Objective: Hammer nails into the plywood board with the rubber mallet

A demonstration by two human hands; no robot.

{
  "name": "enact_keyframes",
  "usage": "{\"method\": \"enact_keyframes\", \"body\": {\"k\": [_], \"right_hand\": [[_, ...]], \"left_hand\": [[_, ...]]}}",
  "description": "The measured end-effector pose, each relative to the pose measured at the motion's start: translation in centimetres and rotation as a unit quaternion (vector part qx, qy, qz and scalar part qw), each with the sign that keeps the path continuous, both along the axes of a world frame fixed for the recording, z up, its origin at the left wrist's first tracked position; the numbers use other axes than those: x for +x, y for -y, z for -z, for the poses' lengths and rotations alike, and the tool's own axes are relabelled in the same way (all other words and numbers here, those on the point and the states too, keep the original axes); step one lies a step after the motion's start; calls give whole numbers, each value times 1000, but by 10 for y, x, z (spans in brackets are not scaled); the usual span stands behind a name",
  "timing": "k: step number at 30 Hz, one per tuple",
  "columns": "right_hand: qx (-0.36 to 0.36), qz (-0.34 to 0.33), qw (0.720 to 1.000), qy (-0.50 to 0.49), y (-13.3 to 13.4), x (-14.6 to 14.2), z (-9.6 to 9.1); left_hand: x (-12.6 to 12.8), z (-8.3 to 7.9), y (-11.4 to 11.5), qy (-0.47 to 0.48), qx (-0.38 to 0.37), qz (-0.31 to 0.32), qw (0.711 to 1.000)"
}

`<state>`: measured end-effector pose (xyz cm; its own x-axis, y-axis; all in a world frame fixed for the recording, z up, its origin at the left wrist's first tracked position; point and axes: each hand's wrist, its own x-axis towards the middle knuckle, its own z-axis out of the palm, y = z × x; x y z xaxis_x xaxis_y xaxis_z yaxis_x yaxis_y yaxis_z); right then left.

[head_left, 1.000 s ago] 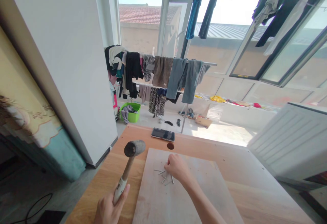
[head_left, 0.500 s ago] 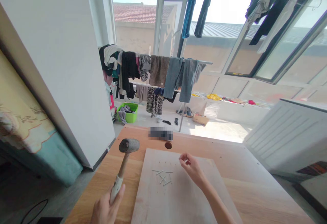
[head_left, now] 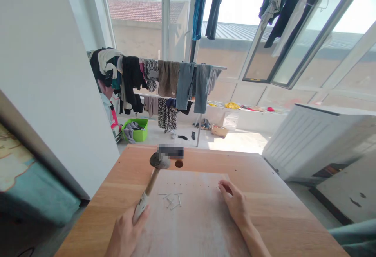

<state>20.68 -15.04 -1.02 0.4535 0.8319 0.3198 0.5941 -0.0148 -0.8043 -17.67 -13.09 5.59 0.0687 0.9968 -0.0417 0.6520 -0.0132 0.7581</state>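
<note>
One wooden table (head_left: 293, 210), broad, flat and smooth-looking, with honey-brown grain; extends past the pale board (head_left: 190, 229) to left, right and beyond. Well beyond the board, one metal drying rack (head_left: 221, 68), hung with soft, drooping cloth: brown, grey-blue, plain black, black-and-white patterned. One board, flat and straight-edged, whitish with faint reddish smears; lies on the table. Beyond the board and to its left, one bright green tub (head_left: 141, 136), plastic-looking and squarish, with crumpled grey and dark cloth inside. One mallet (head_left: 151, 182), with stubby, dark-grey cylindrical head, bare wooden shaft and whitish lower grip; slants across the board's left side, head toward the far left corner. Two hands: left hand (head_left: 126, 227) by the board's left edge, closed firmly around the mallet's handle; right hand (head_left: 235, 202) at the board's far right corner, fingers curled, thumb and forefinger close together. Cannot tell any item pinched there. Just beyond the board, one dark oblong (head_left: 176, 152), pixelated, and one round brown hole (head_left: 179, 164). Around seven nails (head_left: 170, 201), slim, straight, silvery-grey, some crossing; lie loose on the board's far left part. Along the board's far edge, one row of around six tiny dots (head_left: 186, 184), too small to identify.
</note>
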Motion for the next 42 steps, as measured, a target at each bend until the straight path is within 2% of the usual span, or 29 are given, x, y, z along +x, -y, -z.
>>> {"method": "enact_keyframes", "body": {"k": [5,9,13,23,29,35,42], "right_hand": [[9,-25,999,30,-2,-3,-4],[17,-34,998,48,-1,-6,-6],[11,-43,998,53,-2,-6,-4],[10,-22,998,50,-7,-3,1],[3,-30,998,46,-5,-4,0],[-8,-29,998,48,-5,-4,-1],[-15,-15,998,56,-5,1,6]], "left_hand": [[56,-19,3,18,-21,108,994],[88,-17,5,27,-4,170,985],[106,-12,3,39,-9,196,980],[121,-12,-6,8,-22,212,977],[123,-8,-4,11,-26,224,974],[126,-11,-4,5,-27,228,973],[125,0,-1,-6,-35,247,968]]}}
